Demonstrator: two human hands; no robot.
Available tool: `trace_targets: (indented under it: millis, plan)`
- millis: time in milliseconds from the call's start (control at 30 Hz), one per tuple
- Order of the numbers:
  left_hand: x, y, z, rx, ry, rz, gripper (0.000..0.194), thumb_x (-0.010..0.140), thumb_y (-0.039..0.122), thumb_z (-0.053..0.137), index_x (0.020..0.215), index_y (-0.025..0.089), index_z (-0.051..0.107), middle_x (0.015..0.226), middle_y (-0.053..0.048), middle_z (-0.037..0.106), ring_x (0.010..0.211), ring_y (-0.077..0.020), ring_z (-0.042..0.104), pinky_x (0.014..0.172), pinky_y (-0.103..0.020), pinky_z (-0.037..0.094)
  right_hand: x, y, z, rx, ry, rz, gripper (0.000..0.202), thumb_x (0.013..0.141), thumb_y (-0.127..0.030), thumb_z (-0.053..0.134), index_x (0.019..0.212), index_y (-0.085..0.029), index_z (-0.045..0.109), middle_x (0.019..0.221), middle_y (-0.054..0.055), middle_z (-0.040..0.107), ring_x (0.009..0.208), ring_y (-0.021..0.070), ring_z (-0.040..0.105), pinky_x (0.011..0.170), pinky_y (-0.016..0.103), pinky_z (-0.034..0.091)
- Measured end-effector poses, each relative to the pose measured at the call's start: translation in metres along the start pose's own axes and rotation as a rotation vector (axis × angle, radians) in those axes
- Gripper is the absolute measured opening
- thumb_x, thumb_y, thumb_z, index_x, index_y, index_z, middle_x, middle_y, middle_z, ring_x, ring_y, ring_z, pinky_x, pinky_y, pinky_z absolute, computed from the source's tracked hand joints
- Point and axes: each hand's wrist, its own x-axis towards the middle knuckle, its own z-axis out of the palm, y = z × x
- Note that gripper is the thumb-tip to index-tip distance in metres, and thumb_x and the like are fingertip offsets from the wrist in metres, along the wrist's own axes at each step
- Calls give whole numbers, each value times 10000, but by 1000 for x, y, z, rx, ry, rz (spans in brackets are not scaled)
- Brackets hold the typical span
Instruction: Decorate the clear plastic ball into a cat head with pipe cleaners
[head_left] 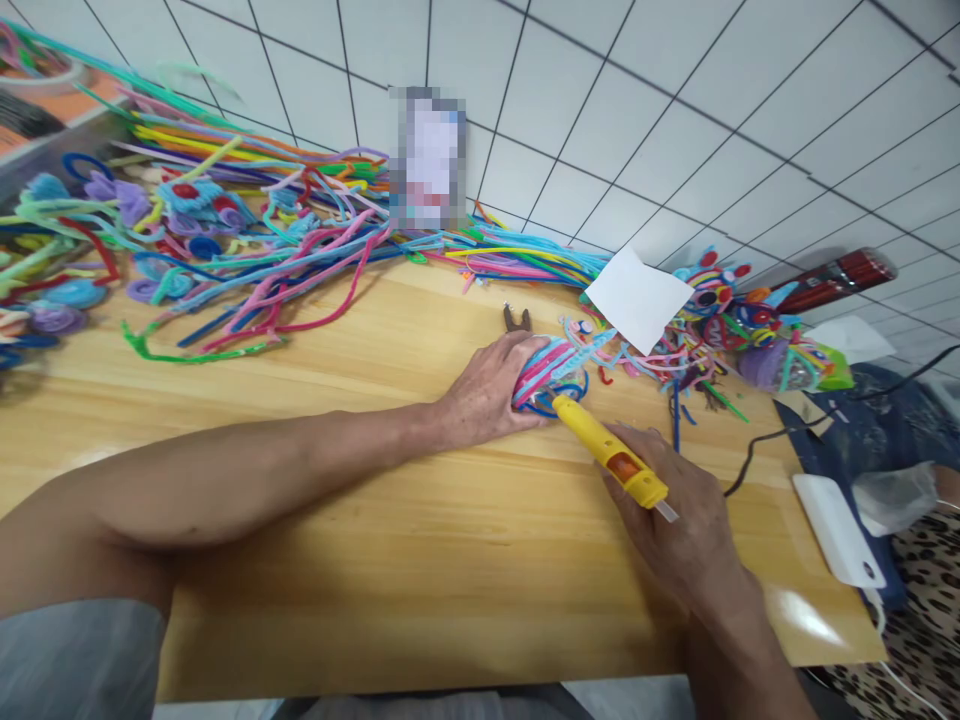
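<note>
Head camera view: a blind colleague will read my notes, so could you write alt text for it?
A person's right hand holds a yellow glue gun, its tip at a rounded pink-and-blue piece in the left hand, over a wooden table. Colourful pipe cleaners lie along the tiled wall behind.

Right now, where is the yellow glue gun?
In the head view, the yellow glue gun is right of centre, in the right hand, pointing toward the pink-and-blue piece in the left hand.
</note>
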Motion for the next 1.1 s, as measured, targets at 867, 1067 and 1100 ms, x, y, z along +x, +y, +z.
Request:
trace_targets:
  millis: [867,1067,1100]
  plan:
    - [0,-1,0,-1,-4,-6,990,824,648,882,1570,218,392,1573,-236,565,1523,-408,542,1232,-649,496,0,0,0,16,10,6,408,1048,-170,606,1454,-156,579,1236,171,817,1108,300,821,888,406,686]
    - [0,-3,0,-9,-13,-10,1001,816,649,885,1577,232,386,1578,-228,556,1522,-409,542,1242,-657,483,-2,2,-1,40,5,5,455,1044,-155,604,1498,-155,568,1265,171,809,1137,302,810,926,426,682]
    - [0,-3,0,-13,-14,-10,997,818,647,884,1578,237,386,1578,-224,557,1523,-408,541,1246,-656,480,-2,2,-1,36,4,2,457,1044,-160,604,1500,-150,569,1265,173,808,1135,303,809,930,426,680]
